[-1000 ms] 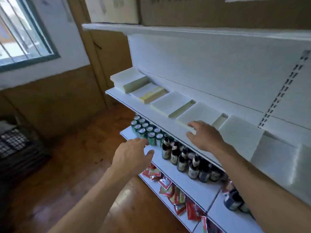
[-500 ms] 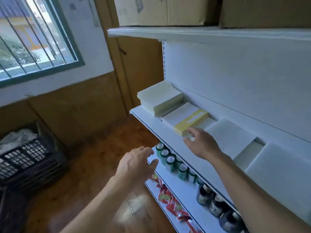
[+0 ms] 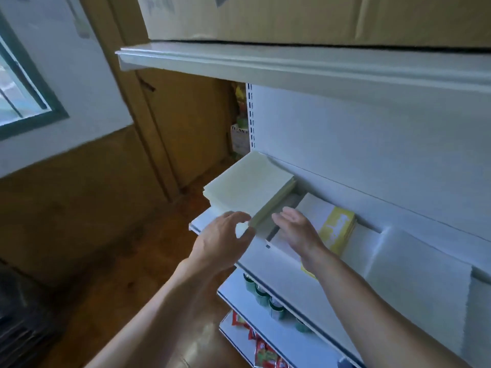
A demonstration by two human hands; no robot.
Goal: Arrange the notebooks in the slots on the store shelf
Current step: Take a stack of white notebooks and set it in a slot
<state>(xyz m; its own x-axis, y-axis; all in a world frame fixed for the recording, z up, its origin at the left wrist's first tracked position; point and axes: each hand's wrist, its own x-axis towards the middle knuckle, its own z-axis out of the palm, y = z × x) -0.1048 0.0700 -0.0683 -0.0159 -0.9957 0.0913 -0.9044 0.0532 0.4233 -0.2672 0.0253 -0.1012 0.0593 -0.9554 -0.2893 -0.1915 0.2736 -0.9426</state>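
**Two hands at the paper stacks**

On the left is a window [image 3: 24,102] with a green frame, and below it a brown wooden wall and a shiny wood floor [image 3: 111,261].

The left hand [image 3: 220,243] has its fingers bent around the near corner of a tall stack of pale green notebooks [image 3: 247,187]. The stack is flat and square, with soft paper edges, and it sits at the left end of the white shelf [image 3: 281,264]. The thumb and fingers are apart and curled, touching the corner.

A narrow gap of bare shelf lies between this stack and the next.

The right hand [image 3: 297,229] is flat and spread, fingers straight, holding nothing. It hovers over a lower white and yellow notebook stack [image 3: 337,224].

Farther right lie flat white stacks [image 3: 414,264]. Below, green cans [image 3: 265,298] and red packets [image 3: 265,349] fill the lower shelves. Big cardboard boxes [image 3: 265,17] sit on top.
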